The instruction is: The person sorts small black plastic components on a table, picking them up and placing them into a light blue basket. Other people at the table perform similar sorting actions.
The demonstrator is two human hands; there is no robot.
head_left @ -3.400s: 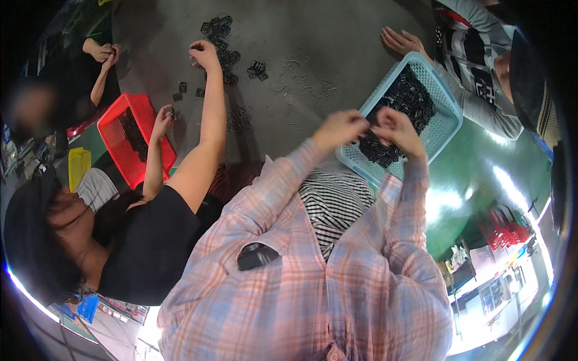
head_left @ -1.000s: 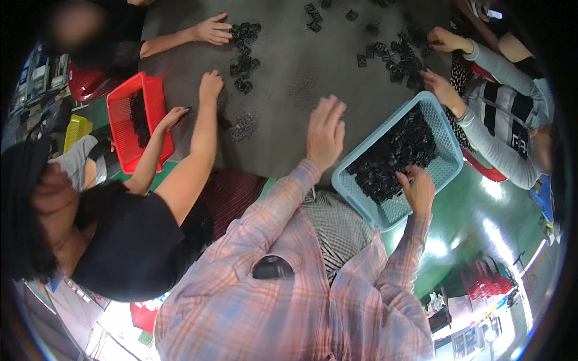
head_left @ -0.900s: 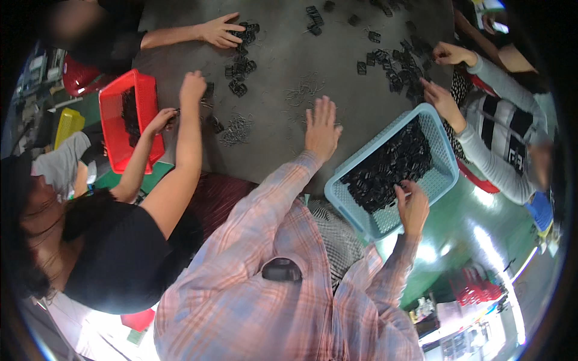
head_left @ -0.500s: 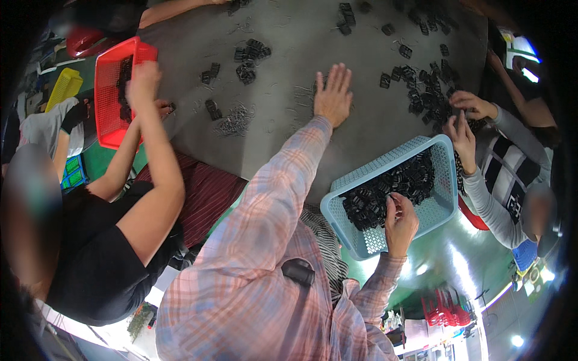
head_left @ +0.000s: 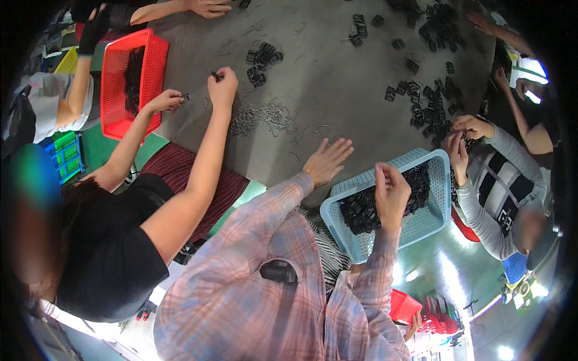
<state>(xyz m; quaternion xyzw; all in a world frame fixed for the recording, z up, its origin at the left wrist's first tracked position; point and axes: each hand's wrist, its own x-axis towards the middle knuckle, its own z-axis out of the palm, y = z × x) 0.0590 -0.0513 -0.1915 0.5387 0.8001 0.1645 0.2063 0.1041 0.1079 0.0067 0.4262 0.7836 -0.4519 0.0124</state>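
My left hand (head_left: 327, 162) is open, palm down with fingers spread, low over the near edge of the grey table (head_left: 319, 90). Just left of it lies a pile of thin, bent silvery wire pieces (head_left: 268, 116), with a few stray ones nearer my fingers. My right hand (head_left: 391, 191) is above the light blue basket (head_left: 421, 231), its fingers curled together. Whatever they may hold is too small to make out. Small black plastic parts (head_left: 359, 215) fill much of that basket, partly hidden by my right hand.
At the left a co-worker's hands (head_left: 223, 87) hold small dark pieces beside a red basket (head_left: 155, 66). Another co-worker's hands (head_left: 460, 144) work close to the blue basket's right side. Clusters of black parts (head_left: 424, 105) lie across the table's right half.
My left hand has drawn back toward me, and more wire is gathered in the pile to its left. Out of the basket my right hand has risen. The left co-worker's hands moved onto the table.
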